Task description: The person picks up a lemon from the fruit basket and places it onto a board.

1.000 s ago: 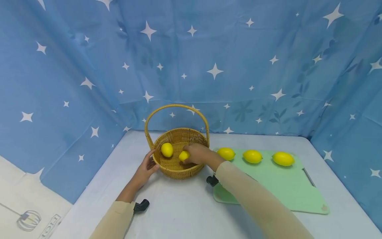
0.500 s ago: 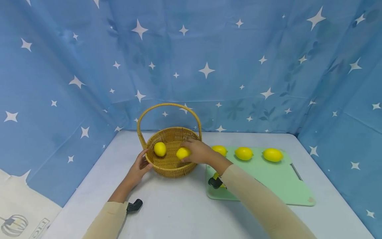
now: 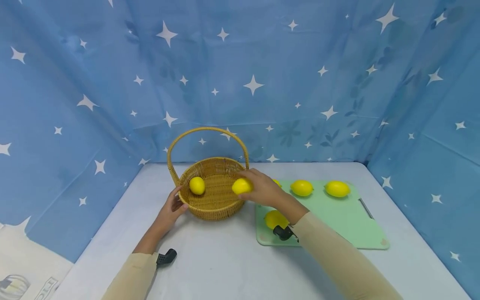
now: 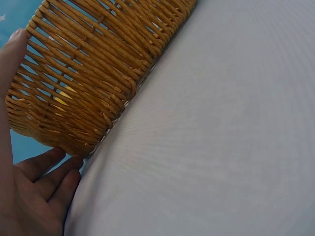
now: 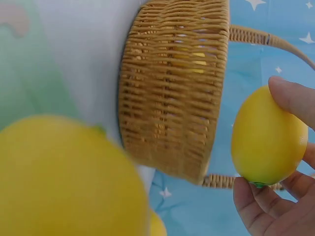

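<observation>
A yellow lemon [image 3: 242, 186] is pinched between the thumb and fingers of my right hand [image 3: 264, 189], above the right rim of the wicker basket [image 3: 215, 214]. The right wrist view shows this lemon [image 5: 268, 137] raised above the level of the basket's rim. My left hand [image 3: 169, 212] holds the basket's left side. In the left wrist view its thumb lies at the rim of the woven wall [image 4: 88, 64] and its fingers [image 4: 59, 187] reach the base. Another lemon [image 3: 197, 186] lies inside the basket on the left.
Right of the basket, a green cutting board [image 3: 326, 216] bears several lemons, two along its back edge [image 3: 301, 188] and one near its front left corner [image 3: 276, 219]. My right forearm crosses over the board. A blue star-patterned curtain [image 3: 255, 116] stands behind the white table [image 3: 217, 266].
My right hand has lifted the lemon from inside the basket and carried it right to the rim. The left hand stays on the basket. The head view has shifted slightly.
</observation>
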